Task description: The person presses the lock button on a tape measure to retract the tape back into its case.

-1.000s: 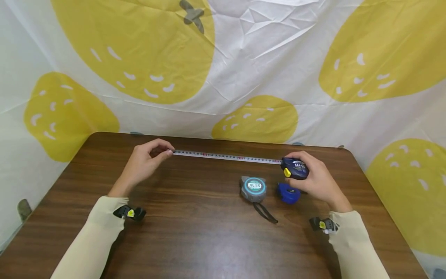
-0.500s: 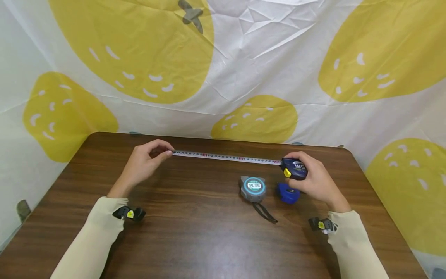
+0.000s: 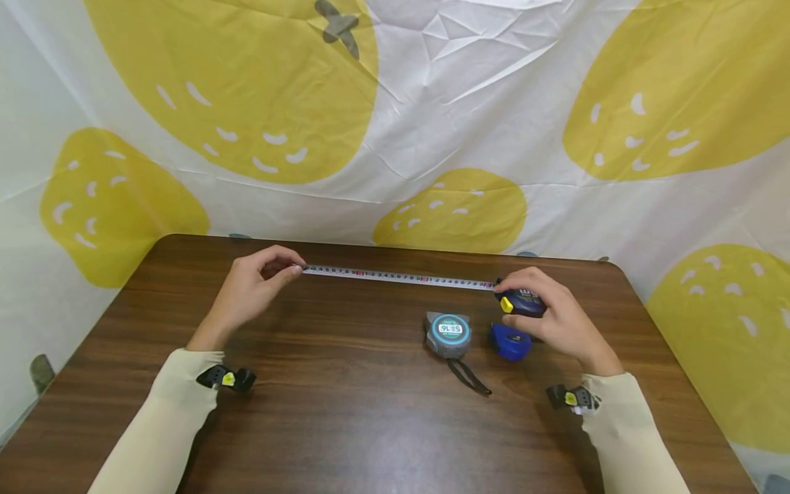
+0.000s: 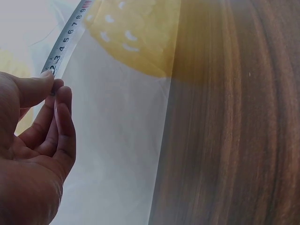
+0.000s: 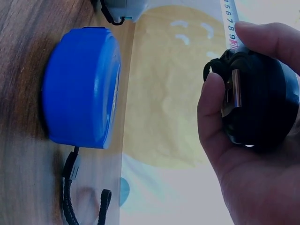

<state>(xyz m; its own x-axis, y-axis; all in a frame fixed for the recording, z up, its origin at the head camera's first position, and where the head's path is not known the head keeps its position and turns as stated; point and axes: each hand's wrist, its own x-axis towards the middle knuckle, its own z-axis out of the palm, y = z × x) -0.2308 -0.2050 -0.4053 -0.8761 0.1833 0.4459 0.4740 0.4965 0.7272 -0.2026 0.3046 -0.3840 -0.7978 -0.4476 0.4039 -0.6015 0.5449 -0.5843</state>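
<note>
Between my hands a tape measure's white blade [image 3: 395, 277] is pulled out nearly straight above the table. My left hand [image 3: 249, 288] pinches the blade's free end between thumb and fingertips; in the left wrist view the thumb [image 4: 35, 89] lies over the first numbers. My right hand [image 3: 558, 315] grips the dark blue tape measure case [image 3: 523, 302], which has a yellow button. In the right wrist view the case [image 5: 262, 98] shows its metal belt clip, with the thumb and fingers around it. Part of the case is hidden by the fingers.
On the wooden table [image 3: 345, 412] lie a grey tape measure [image 3: 448, 334] with a turquoise ring and black strap, and a bright blue tape measure [image 3: 511, 343] just below my right hand. A fruit-patterned cloth [image 3: 457, 123] hangs behind the table's far edge.
The right index finger has shifted forward over the case's front, covering more of its label. The left hand has drifted very slightly left. The two tape measures on the table stay put.
</note>
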